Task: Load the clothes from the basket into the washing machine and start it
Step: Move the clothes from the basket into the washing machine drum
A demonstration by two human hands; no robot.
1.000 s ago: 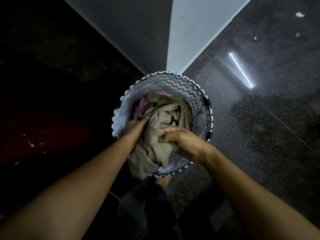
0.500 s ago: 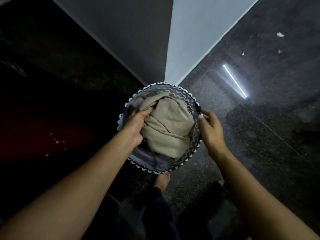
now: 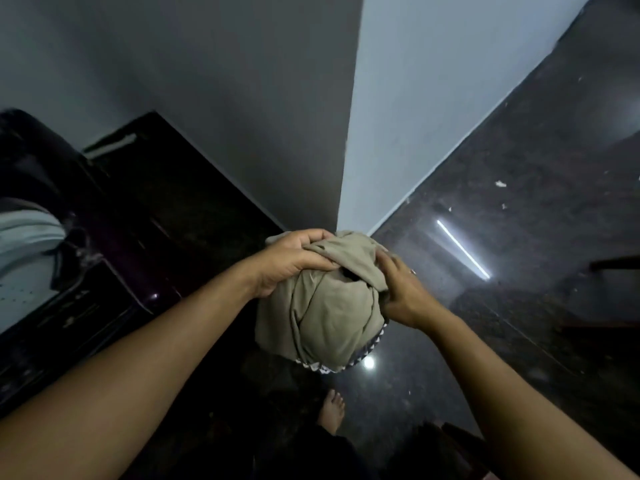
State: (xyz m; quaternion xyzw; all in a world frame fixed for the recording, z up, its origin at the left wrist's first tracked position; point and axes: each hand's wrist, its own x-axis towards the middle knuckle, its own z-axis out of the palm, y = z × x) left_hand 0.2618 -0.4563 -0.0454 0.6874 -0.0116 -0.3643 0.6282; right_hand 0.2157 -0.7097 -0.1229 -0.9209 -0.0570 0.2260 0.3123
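Observation:
A bundle of beige clothes [image 3: 325,306] is held up in front of me. My left hand [image 3: 294,261] grips its top left, fingers closed on the cloth. My right hand [image 3: 403,289] presses against its right side, fingers curled on the fabric. Under the bundle only a sliver of the zigzag-patterned basket [image 3: 367,351] rim shows; the rest is hidden by the clothes. At the left edge stands the dark top-loading washing machine [image 3: 104,271], its pale perforated drum [image 3: 24,271] showing.
A wall corner [image 3: 346,133] rises straight ahead, grey to the left and pale to the right. The dark glossy floor [image 3: 502,271] spreads right with a light reflection. My bare foot [image 3: 332,407] is below the basket.
The beige bundle has come up out of the basket, held by both hands. My right hand left the basket rim for the cloth. The view rose and the washing machine came into sight at left.

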